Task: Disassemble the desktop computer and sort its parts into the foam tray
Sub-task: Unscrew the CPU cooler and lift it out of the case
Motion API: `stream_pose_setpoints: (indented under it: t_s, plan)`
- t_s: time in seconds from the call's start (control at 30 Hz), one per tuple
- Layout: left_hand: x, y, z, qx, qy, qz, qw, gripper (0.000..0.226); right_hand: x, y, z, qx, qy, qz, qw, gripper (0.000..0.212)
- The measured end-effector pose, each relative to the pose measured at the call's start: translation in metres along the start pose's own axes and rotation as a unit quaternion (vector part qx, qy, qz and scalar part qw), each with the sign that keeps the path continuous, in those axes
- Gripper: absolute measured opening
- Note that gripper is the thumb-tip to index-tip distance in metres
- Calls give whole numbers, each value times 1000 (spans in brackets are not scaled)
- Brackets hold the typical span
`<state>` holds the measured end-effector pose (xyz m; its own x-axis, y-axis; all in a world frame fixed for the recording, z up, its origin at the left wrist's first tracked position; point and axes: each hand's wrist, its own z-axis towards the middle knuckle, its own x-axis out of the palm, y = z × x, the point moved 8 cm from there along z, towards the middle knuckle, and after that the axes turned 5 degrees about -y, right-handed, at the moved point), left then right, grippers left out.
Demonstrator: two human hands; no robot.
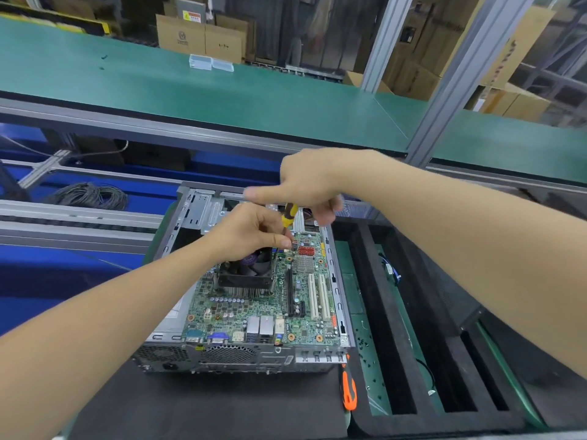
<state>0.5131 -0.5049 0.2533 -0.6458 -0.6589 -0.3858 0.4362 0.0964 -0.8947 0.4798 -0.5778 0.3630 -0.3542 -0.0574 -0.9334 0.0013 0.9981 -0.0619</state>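
An orange screwdriver (348,393) lies nearest, between the open computer case (241,357), motherboard (254,312) exposed, and the foam tray (428,422) on its right; farther in, the left hand (251,233) pinches the shaft of a yellow screwdriver (289,214), hiding its tip and part of the fan (251,271). The blurred right hand (305,182) curls over the handle, forefinger straight.

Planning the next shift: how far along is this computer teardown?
Done: case open, cables and screws lie in the foam tray. In hand: left hand and right hand work a yellow screwdriver at the cooler fan. Remaining: fan and motherboard sit in the case.
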Motion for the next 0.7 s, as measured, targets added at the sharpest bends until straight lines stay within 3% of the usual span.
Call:
stream_pose_setpoints:
  t_s: [0.07,0.13,0.23,0.43,0.57,0.63,0.7]
  plan:
    - [3,1,-1,-7,26,-10,1000,20,5,5,5,36,12,-30,999,70]
    - [9,0,-5,-11,76,-51,996,29,6,15,11,24,14,-86,996,57]
    - [13,6,-5,-21,121,-58,991,23,6,19,18,-4,20,-114,993,50]
    - [7,11,2,-16,50,-34,998,9,-3,28,15,-159,-54,-135,977,18]
    - [0,14,6,-24,4,1,1000,5,2,43,5,-291,-84,-207,930,23]
    - [-1,13,6,-23,-4,2,1000,8,5,45,1,-317,-91,-240,913,22]
    - [-1,13,6,-17,-4,9,1000,6,0,42,-4,-308,-91,-214,923,14]
